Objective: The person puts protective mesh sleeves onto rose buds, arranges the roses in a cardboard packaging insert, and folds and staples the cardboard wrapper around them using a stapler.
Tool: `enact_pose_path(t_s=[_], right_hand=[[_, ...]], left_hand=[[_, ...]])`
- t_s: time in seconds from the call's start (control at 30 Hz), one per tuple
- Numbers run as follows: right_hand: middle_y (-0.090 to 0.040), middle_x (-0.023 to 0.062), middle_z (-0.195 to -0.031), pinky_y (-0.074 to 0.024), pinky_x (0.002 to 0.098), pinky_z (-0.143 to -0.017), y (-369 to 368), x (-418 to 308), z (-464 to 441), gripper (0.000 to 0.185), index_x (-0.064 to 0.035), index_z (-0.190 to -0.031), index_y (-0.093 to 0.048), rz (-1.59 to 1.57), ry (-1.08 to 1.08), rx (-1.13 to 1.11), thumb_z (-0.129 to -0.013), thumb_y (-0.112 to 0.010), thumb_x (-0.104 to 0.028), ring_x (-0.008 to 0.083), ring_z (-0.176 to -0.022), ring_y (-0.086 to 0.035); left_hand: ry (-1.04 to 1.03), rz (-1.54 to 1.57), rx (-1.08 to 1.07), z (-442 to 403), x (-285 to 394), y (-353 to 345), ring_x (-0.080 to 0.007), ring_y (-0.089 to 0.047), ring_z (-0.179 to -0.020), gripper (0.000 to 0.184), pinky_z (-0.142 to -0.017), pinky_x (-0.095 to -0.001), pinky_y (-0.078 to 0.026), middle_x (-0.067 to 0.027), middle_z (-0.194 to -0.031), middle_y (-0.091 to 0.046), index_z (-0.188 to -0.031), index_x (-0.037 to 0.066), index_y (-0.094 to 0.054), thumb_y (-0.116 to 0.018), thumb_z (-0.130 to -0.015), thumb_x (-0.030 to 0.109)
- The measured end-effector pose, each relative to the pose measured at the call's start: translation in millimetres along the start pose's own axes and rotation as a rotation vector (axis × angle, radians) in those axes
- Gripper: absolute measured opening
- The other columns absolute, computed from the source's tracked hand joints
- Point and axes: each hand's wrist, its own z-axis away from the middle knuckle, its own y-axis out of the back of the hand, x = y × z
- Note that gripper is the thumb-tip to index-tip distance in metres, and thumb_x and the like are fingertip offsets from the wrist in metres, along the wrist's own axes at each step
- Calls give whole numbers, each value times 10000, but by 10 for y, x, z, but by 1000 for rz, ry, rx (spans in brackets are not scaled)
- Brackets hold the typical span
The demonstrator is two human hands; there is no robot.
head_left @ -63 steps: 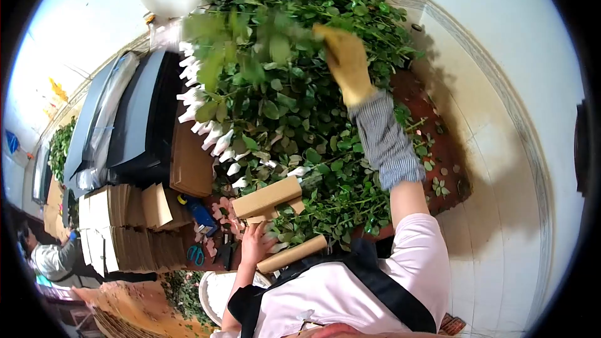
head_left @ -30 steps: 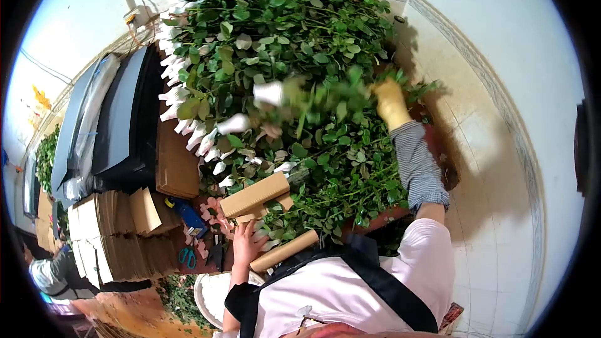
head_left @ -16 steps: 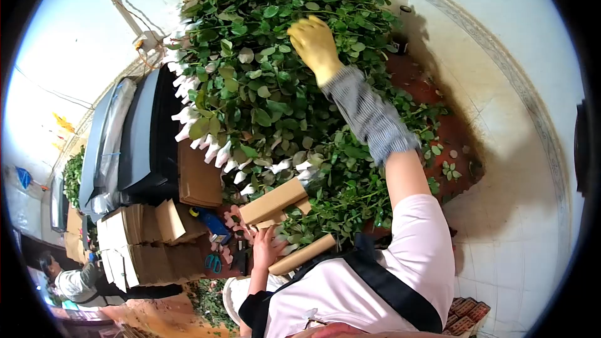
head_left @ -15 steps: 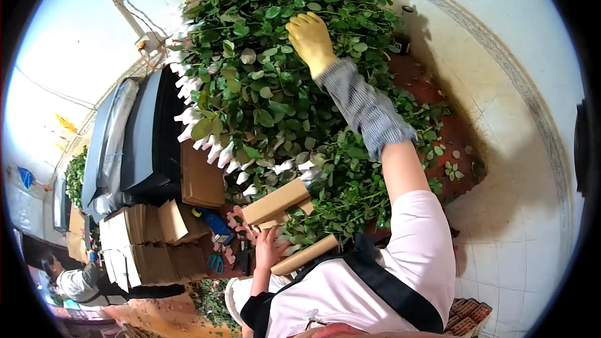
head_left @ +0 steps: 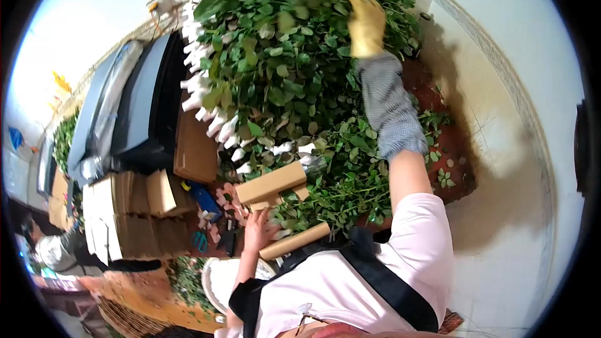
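My right hand (head_left: 367, 22), in a yellow glove with a grey knitted sleeve above it, is closed around a leafy rose stem at the top of a big heap of roses (head_left: 275, 75). The lifted leaves blur in front of the heap. White sleeves (head_left: 216, 124) cover the flower heads along the heap's left side. Low down, my bare left hand (head_left: 258, 233) lies with fingers apart beside a smaller bunch of roses (head_left: 344, 184). Just above it is a folded brown cardboard piece (head_left: 271, 184); a cardboard strip (head_left: 294, 241) lies to its right.
Folded cardboard sheets (head_left: 134, 225) stand at left, near dark grey panels (head_left: 144, 97). Blue scissors (head_left: 200, 241), a blue tool (head_left: 205, 200) and pink petals (head_left: 228, 203) lie on the table. A white bucket (head_left: 219, 281) sits below; another person (head_left: 59, 250) is far left.
My gloved right hand has moved right, and leafy stems have risen at the top. My left hand stays beside the cardboard. The whole view has shifted slightly.
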Motion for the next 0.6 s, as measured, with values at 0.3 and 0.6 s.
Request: enact_pose_path(t_s=[0.3,0.6], right_hand=[[-727,124,-1076,-557,383,-874,1715,-219,1430,502,-105,-1173,-719,-601,-28,-1178,-821,-491,171,270,-968,-689],[-720,152,-949,-572,431,-803,2075,-128,3814,315,-132,-1128,-739,68,-195,-1420,-876,-597,-6,319,-869,-680]], left_hand=[[-15,-108,128,182,-397,-437,-421,-586,-1095,655,-953,-474,-492,-207,-1173,-610,-1262,21,-590,-850,-690,204],[44,1,-36,-35,-28,18,-356,-583,-1079,619,-945,-446,-485,-149,-1167,-611,-1234,20,-616,-835,-703,254]])
